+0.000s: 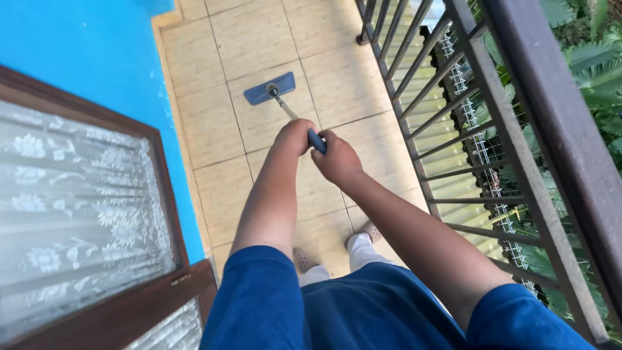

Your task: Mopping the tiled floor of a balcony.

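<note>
Left hand [295, 136] and right hand [337, 157] both closed round mop [271, 89] handle, hands just beside each other. Flat blue-grey mop head lies on tiled floor [214, 123], well ahead of feet. Blue wall [78, 45] and window [71, 207] along floor's left edge; railing [492, 129] along right edge, plants [593, 58] beyond.

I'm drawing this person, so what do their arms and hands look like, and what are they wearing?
Both arms wear short blue sleeves that end above the elbow, leaving the forearms bare. The left hand and the right hand are bare too: no gloves, and no rings, watch or bracelets that I can see.
</note>
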